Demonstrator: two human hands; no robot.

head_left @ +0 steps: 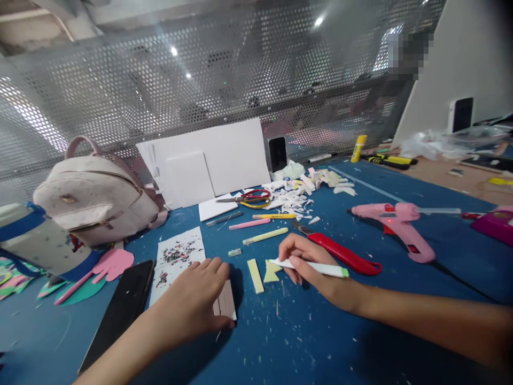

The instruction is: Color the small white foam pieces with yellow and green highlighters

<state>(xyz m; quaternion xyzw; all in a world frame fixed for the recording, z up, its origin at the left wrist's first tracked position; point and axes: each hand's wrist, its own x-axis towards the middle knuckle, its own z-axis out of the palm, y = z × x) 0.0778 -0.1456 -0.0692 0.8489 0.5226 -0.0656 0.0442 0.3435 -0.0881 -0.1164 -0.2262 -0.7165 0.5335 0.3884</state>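
Note:
My right hand (308, 267) grips a white marker with a green end (328, 269). Its tip is at a small pale-yellow, notched piece (271, 271) lying on the blue table. Beside that piece lies a pale-yellow strip (255, 276). My left hand (196, 294) is closed, thumb at the edge, around a pinkish-white piece with dark lines (227, 302); the hand hides most of it. Under and behind this hand is a white sheet with colourful specks (180, 248). A green-tinted marker cap (234, 252) and a yellow-green marker (265, 236) lie just ahead.
A red utility knife (340, 254) and pink glue gun (395, 219) with a cord lie right. Scissors (248, 199), white scraps (288, 198) and white boards (240, 155) are behind. Left are a phone (120, 310), cup (44, 240) and backpack (100, 192).

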